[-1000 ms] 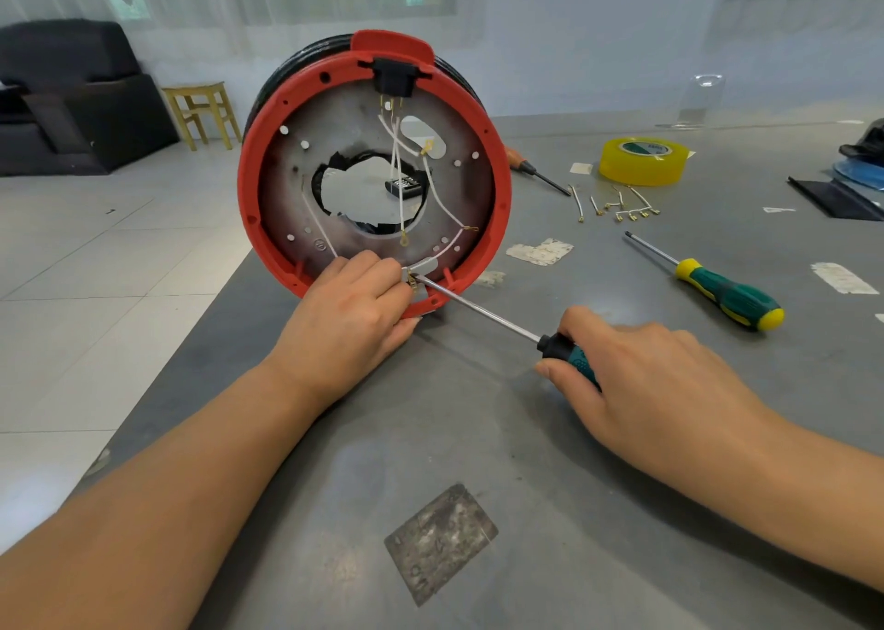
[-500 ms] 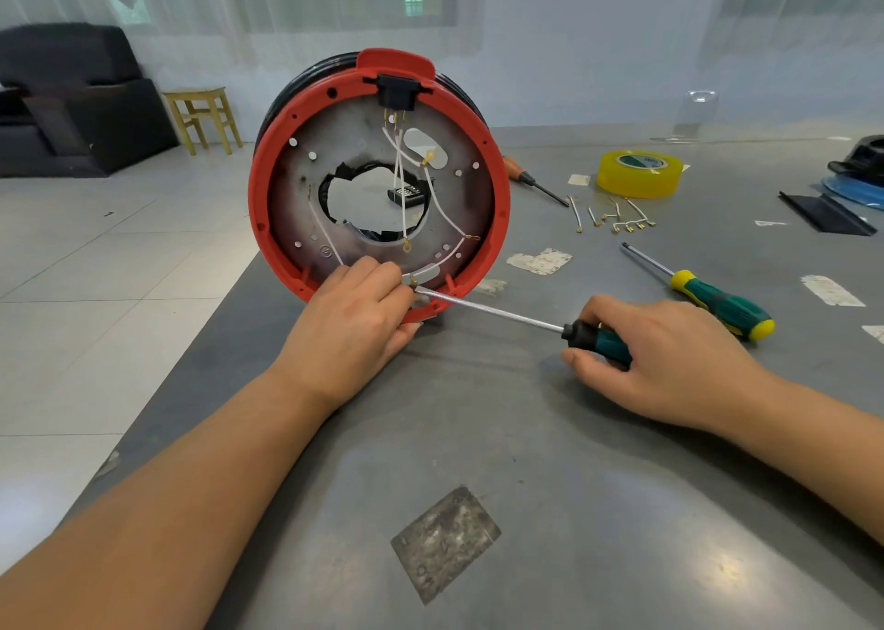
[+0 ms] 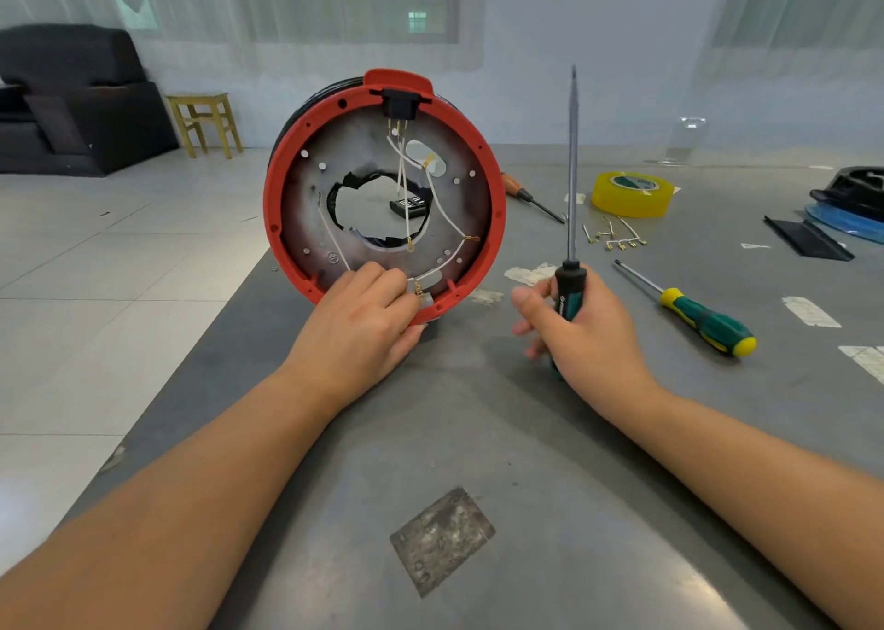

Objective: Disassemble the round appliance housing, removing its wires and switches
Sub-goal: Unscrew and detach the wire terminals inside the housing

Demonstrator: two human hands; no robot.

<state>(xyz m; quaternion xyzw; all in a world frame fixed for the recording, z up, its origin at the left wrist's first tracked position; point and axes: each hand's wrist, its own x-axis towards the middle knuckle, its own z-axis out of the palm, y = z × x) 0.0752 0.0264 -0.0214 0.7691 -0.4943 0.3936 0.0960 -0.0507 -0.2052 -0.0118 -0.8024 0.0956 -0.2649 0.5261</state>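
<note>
The round appliance housing [image 3: 287, 189], red-rimmed with a metal plate inside, stands on edge on the grey table [image 3: 478, 438]. White wires [image 3: 442, 213] with brass terminals cross the plate from a black socket [image 3: 401, 105] at the top. My left hand [image 3: 363, 323] rests at the housing's lower rim, its fingers pinching a small switch part [image 3: 425, 297] with brass terminals. To the right of the housing, my right hand [image 3: 581, 333] grips the green-and-black handle of a long screwdriver [image 3: 571, 175], its shaft pointing straight up.
A second green-and-yellow screwdriver [image 3: 693, 313] lies to the right. Loose removed wires [image 3: 617, 237], a yellow tape roll [image 3: 631, 194] and an orange-handled screwdriver [image 3: 531, 196] lie behind. Dark parts [image 3: 846, 199] sit at the far right. The table's left edge runs beside the housing.
My right hand has pulled the screwdriver tip away from the housing's lower rim and swung the shaft upright. My left hand stays at the rim.
</note>
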